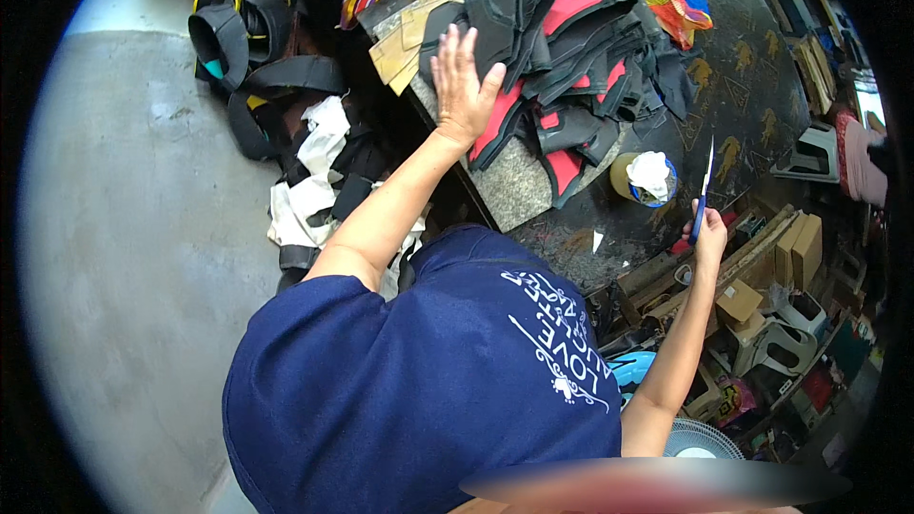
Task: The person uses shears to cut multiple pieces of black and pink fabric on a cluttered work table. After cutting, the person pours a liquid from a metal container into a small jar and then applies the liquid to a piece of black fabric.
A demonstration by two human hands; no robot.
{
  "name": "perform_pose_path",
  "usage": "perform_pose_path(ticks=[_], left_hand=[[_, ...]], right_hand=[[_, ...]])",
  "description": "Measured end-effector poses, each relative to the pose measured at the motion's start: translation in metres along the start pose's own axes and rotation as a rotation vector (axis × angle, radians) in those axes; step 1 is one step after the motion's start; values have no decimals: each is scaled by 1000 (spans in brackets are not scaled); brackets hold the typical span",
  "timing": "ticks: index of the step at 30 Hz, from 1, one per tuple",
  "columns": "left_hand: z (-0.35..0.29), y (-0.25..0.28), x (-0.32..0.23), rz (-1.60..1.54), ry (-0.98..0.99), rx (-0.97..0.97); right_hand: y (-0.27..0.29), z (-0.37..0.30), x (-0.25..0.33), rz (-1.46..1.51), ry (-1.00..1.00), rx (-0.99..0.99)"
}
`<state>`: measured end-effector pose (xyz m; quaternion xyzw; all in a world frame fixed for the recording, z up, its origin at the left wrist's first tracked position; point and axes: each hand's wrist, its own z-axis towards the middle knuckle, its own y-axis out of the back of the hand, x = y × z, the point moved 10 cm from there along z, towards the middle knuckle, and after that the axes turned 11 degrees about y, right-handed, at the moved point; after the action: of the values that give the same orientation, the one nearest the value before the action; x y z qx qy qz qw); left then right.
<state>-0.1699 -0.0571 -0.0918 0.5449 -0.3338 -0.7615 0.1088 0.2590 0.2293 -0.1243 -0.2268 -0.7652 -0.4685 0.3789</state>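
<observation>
Scissors (pixel 705 192) stand upright, gripped in right hand (pixel 709 240); left hand (pixel 460 86), fingers spread flat, steadies black-and-red cut pieces (pixel 562 57) near the bench (pixel 752 105) edge.

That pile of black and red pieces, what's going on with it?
A person in a navy shirt presses the left hand flat on the stack of black and red fabric pieces on the dark worktable. The right hand holds blue-handled scissors pointing up, away from the stack. A tape roll sits nearby.
</observation>
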Motion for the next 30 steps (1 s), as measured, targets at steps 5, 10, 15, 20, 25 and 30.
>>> perform_pose_path(ticks=[5,10,15,20,25,30], left_hand=[[-16,-27,3,222,-90,-21],[-15,-26,3,202,-97,-64],[-16,-21,3,153,-110,-150],[-17,-23,10,139,-112,-190],[-17,-23,11,99,-107,-169],[-15,-24,13,91,-111,-156]], right_hand=[[-7,14,-16,-684,216,-52],[-22,17,4,-778,321,-54],[-31,30,-2,-840,417,47],[-34,54,-33,-736,233,239],[-35,55,-34,-693,174,271],[-27,26,-10,-874,420,44]])
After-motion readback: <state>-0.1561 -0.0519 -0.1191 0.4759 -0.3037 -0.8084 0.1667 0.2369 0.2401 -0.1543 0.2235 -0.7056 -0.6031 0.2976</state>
